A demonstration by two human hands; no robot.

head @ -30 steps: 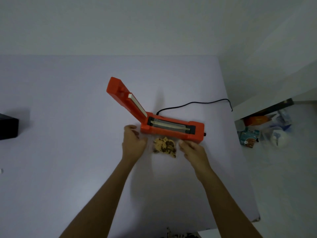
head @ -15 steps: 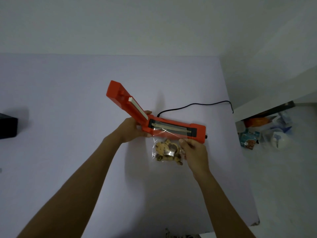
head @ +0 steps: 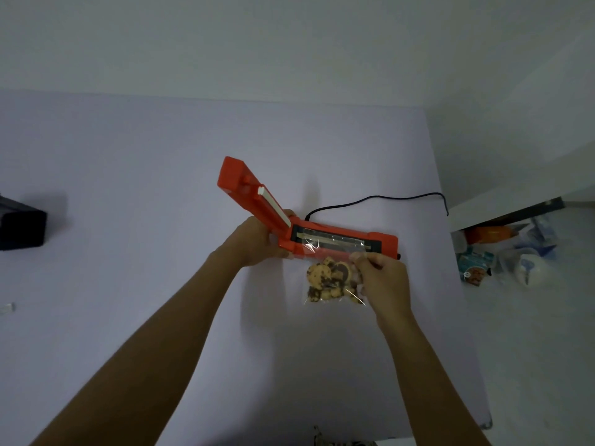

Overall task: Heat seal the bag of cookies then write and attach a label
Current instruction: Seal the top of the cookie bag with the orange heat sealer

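- The heat sealer [head: 341, 241] sits on the table [head: 128, 188], near its right side, lid [head: 254, 196] raised up and to the left.
- The bag of cookies [head: 328, 280] lies just in front of the sealer, its top edge over the sealing strip.
- The left hand [head: 257, 243] is at the sealer's left end; the right hand [head: 383, 281] is on the bag's right side.
- A cord [head: 386, 199] runs behind the sealer, off to the right.
- A box [head: 21, 226] sits at the table's far left.

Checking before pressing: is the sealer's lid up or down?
Up. The heat sealer's lid stands raised, leaving the sealing strip exposed under the bag.
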